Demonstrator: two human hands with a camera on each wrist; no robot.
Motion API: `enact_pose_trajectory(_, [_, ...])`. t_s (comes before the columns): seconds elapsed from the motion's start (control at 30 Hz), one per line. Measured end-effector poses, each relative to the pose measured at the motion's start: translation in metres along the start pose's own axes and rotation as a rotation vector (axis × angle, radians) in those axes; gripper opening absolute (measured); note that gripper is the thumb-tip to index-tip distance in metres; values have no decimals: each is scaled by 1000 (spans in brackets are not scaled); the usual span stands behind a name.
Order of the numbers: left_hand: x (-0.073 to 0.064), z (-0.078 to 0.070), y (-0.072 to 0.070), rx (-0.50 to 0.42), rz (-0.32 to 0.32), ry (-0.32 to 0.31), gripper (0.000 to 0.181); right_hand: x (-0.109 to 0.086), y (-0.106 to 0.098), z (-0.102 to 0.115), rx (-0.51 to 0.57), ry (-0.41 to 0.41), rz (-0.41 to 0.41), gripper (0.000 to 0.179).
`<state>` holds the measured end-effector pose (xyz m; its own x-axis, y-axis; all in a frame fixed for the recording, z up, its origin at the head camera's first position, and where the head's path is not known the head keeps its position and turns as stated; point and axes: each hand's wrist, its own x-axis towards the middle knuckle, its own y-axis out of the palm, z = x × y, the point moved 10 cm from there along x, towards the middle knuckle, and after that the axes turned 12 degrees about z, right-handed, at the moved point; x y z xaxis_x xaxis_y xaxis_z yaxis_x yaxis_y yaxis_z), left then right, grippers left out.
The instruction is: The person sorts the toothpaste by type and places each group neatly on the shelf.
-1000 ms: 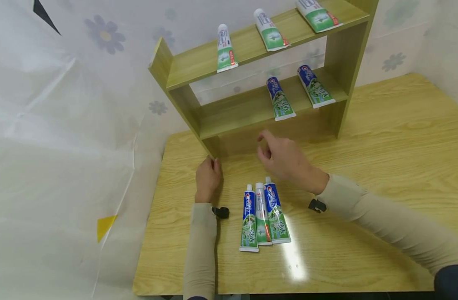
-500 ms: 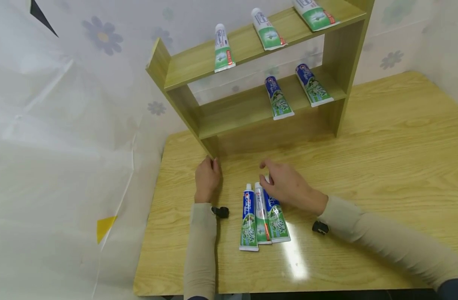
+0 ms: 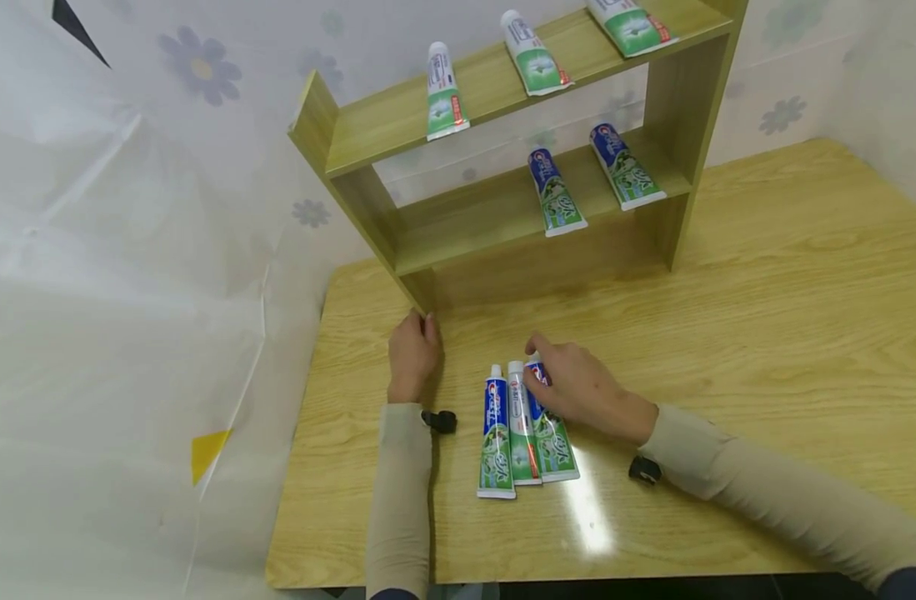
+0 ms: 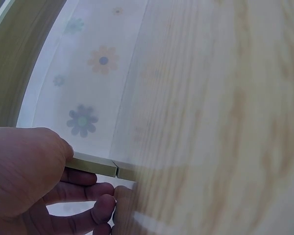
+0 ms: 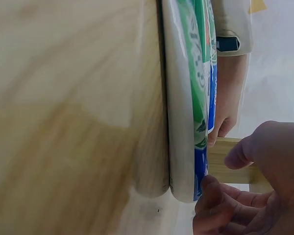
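Note:
At the foot of the wooden rack's (image 3: 386,221) left side panel, my left hand (image 3: 412,354) grips the panel edge. The left wrist view has the thumb above this thin edge (image 4: 95,165) and curled fingers below. My right hand (image 3: 585,387) is over the cap end of the rightmost blue-and-green toothpaste tube (image 3: 553,446). In the right wrist view, a fingertip meets the tube's (image 5: 181,122) blue end, while the thumb (image 5: 240,154) stays apart from it. Beside it lie a white-and-green toothpaste tube (image 3: 523,433) and another blue-and-green tube (image 3: 496,437).
White-and-green tubes stand in a row on the top shelf, one at its left (image 3: 446,92). On the middle shelf are two blue-and-green tubes, one near its centre (image 3: 555,193) and one at the right (image 3: 626,169). A wood-grain table (image 3: 788,333) carries everything; patterned sheeting (image 3: 202,208) rises behind.
My right hand has come down from in front of the middle shelf to the rightmost tube on the table. The left hand keeps its place on the rack.

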<state>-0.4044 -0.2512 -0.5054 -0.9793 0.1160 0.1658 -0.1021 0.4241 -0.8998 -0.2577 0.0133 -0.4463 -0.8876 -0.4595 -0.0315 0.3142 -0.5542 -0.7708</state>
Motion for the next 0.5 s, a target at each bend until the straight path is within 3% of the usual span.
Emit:
enact_pose_trajectory(0.17, [-1,-1,-1,-12,-7,5,36,-5,6,-4,-56,20,44,37])
enact_pose_trajectory(0.5, [-1,-4,-3,-18,-12,5,35,-12,16,-1,-206,57,136,65])
